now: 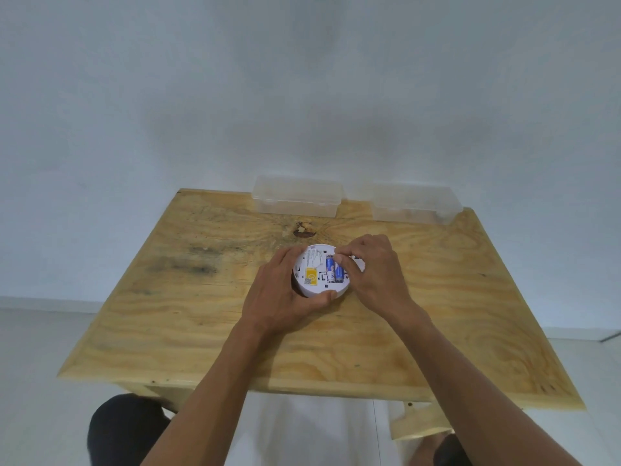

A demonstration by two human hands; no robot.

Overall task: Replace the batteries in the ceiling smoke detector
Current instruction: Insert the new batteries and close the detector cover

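A round white smoke detector (314,264) lies back side up on the wooden table (201,317), with a yellow label on its left part. Two blue batteries (334,270) sit side by side in its open battery bay. My left hand (285,294) wraps the detector's left and front rim, thumb along the front edge. My right hand (373,274) rests over the detector's right side, its fingertips pinched at the far end of the right battery. Whether the fingers grip the battery or only press it I cannot tell.
Two clear plastic lidded boxes stand at the table's far edge by the wall: one (297,196) at the middle, one (415,203) to the right. A dark knot (304,229) marks the wood just beyond the detector. My knees show below the table's near edge.
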